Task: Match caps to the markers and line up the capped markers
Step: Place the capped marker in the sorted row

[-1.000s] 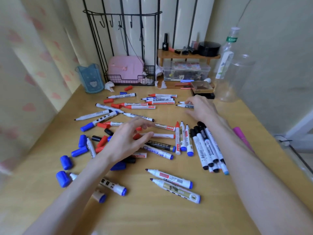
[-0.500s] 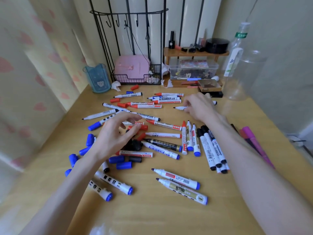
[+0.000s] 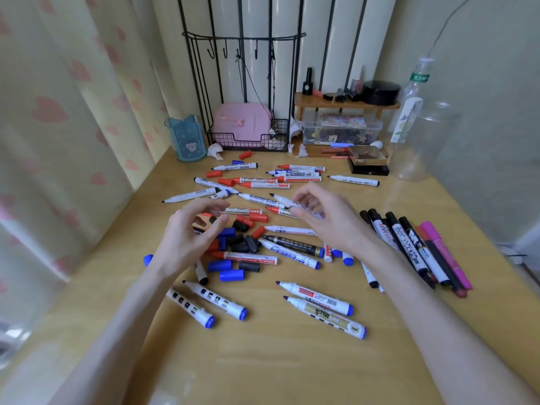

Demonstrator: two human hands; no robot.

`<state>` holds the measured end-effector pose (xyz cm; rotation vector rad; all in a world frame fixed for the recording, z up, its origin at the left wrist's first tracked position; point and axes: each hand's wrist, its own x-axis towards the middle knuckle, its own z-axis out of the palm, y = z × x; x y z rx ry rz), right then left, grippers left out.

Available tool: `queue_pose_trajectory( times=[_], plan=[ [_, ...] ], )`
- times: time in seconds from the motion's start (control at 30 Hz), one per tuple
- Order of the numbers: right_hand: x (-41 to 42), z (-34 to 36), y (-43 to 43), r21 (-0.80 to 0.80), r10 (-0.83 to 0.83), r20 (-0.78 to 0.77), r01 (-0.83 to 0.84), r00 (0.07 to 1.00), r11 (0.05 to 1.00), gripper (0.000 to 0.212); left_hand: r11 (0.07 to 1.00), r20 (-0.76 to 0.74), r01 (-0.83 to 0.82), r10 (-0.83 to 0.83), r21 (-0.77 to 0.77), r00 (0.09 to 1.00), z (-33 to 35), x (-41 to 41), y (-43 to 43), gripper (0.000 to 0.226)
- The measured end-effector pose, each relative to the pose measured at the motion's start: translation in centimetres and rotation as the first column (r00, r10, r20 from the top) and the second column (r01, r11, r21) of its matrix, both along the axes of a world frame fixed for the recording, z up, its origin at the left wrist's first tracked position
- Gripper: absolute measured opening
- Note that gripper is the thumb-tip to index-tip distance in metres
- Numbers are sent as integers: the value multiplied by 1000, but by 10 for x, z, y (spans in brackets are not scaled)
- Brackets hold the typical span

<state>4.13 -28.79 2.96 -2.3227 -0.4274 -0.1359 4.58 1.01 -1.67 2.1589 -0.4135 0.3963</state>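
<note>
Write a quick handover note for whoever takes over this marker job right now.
Right hand: grip shut on an uncapped black-tipped marker over the pile.
Left hand: fingers curled above the loose caps; cannot tell if it holds one.
Done: capped markers lined up at the right.
Left: many uncapped markers across the table, including two near ones, plus scattered red, blue and black caps.

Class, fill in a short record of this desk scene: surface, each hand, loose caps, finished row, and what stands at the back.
surface: wooden desk strewn with markers
left hand: curled over the cap pile, holding nothing clearly visible
right hand: pinching an uncapped black-tip marker
loose caps: blue, black and red, heaped mid-desk
capped row: black-capped markers side by side at right
back: wire rack, blue cup, clear bottle
</note>
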Motion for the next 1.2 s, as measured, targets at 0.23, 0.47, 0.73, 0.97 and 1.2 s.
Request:
queue_pose_trajectory(
  times=[0.23,0.47,0.73,0.97,1.2],
  plan=[
    [-32,-17,-9,23,-28,-86,30,996,999,16,994,11,-15,14,106,1000,-5,-2,3,20],
    [-44,-32,-11,16,-101,-123,104,987,994,36,934,-36,111,-105,339,994,-9,-4,-13,39],
    [-45,-37,-16,-1,-148,-45,148,988,989,32,928,-49,168,-161,333,986,-11,0,-24,24],
    [-51,-35,-7,-41,-84,82,88,993,995,24,958,-146,254,-272,-133,951,3,-12,-35,17],
    [-50,-36,-7,-40,-104,168,113,980,993,26,951,-203,231,-272,-207,940,-2,-13,-39,22]
  ],
)
